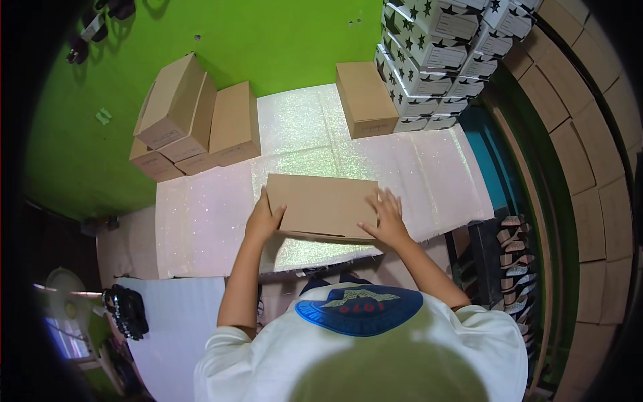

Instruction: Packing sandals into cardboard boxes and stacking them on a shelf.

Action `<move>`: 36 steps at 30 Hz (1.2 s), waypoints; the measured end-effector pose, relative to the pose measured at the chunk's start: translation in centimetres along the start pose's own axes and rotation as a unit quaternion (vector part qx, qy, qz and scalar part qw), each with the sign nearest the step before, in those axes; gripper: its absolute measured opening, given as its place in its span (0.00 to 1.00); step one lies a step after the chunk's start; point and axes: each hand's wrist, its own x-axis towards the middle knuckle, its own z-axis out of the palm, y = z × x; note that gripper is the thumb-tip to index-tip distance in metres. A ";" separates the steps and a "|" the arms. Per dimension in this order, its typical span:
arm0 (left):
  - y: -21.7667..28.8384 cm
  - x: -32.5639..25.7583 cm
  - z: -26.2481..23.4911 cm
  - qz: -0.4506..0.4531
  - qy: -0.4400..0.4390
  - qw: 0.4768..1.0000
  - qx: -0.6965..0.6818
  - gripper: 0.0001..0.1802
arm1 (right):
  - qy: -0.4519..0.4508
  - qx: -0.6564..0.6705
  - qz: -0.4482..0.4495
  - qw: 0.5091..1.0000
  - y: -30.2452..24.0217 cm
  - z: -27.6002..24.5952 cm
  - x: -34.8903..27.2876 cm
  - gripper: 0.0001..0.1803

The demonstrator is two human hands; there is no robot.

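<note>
A closed brown cardboard box (327,204) is in front of me, over the near part of the glittery table covering, its long side running left to right. My left hand (265,216) grips its left end, with the thumb by the near corner and the fingers along the side. At the right end, my right hand (386,218) holds the box with its thumb on the near edge. The fingers of that hand are spread over the far corner and slightly blurred. A thin dark slit shows along the near edge of the lid. The box's underside is hidden.
Several brown boxes (171,100) are stacked at the back left against the green wall. Another brown box (365,100) stands at the back right, beside tall stacks of white star-patterned boxes (422,74). Shoes (516,261) line a rack at right; a white table (177,321) is lower left.
</note>
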 end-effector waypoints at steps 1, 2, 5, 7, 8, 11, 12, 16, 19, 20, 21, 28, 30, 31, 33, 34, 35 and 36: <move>-0.1 -1.9 0.6 -0.001 0.000 1.000 0.001 0.42 | -0.001 0.001 0.000 1.000 0.6 0.3 -0.7 0.33; -0.1 -3.8 1.0 -0.007 0.016 0.999 -0.033 0.42 | 0.026 0.054 0.071 0.996 1.4 0.7 -1.2 0.35; -0.9 -9.0 2.9 -0.007 0.048 0.993 -0.105 0.42 | -0.039 0.181 0.186 0.965 2.0 -0.4 -2.3 0.38; -0.9 -10.5 3.5 0.000 0.063 0.988 -0.144 0.41 | -0.042 0.201 0.111 0.972 1.6 -1.4 -2.7 0.35; -0.6 -11.6 3.5 -0.001 0.062 0.989 -0.132 0.41 | -0.072 0.228 0.070 0.969 1.4 -2.1 -2.8 0.33; 0.2 -13.2 3.5 -0.024 0.061 0.983 -0.174 0.38 | -0.118 0.248 0.120 0.954 1.0 -2.9 -2.9 0.33; 0.0 -13.3 3.6 -0.030 0.076 0.984 -0.160 0.36 | -0.119 0.286 0.146 0.940 1.0 -2.9 -3.0 0.32; -2.2 -12.8 4.6 -0.042 0.163 0.972 -0.166 0.34 | -0.078 0.314 0.133 0.937 1.6 -2.5 -3.1 0.31; -1.7 -11.2 2.5 -0.046 0.160 0.886 -0.433 0.35 | -0.080 0.439 0.237 0.863 -1.4 -5.6 -1.3 0.38; -0.9 -10.5 1.8 -0.047 0.161 0.885 -0.434 0.35 | -0.072 0.472 0.260 0.840 -0.9 -5.7 -0.8 0.36; 0.0 -9.5 1.2 -0.064 0.180 0.886 -0.422 0.35 | -0.064 0.504 0.282 0.814 -0.5 -5.5 -0.3 0.35; 3.8 -8.7 1.7 -0.054 0.194 0.902 -0.382 0.32 | -0.029 0.584 0.233 0.777 -2.3 -5.2 0.4 0.31; 2.6 -8.8 2.7 -0.027 0.186 0.900 -0.393 0.30 | -0.027 0.600 0.232 0.765 -2.6 -5.1 0.1 0.30; 1.6 -8.9 3.4 -0.028 0.186 0.900 -0.393 0.30 | -0.028 0.599 0.233 0.765 -2.5 -4.9 -0.2 0.30; 1.2 -8.8 4.1 -0.015 0.188 0.917 -0.352 0.30 | 0.003 0.568 0.219 0.793 -2.5 -4.5 -0.5 0.32; 0.8 -8.9 4.2 -0.015 0.187 0.917 -0.352 0.30 | 0.004 0.568 0.220 0.793 -2.4 -4.6 -0.7 0.32; 1.4 -9.1 3.6 0.007 0.185 0.921 -0.343 0.31 | 0.007 0.560 0.237 0.794 -3.0 -5.3 -0.8 0.34; 1.7 -9.3 3.3 0.030 0.183 0.924 -0.334 0.32 | 0.009 0.551 0.253 0.795 -3.3 -5.5 -0.9 0.35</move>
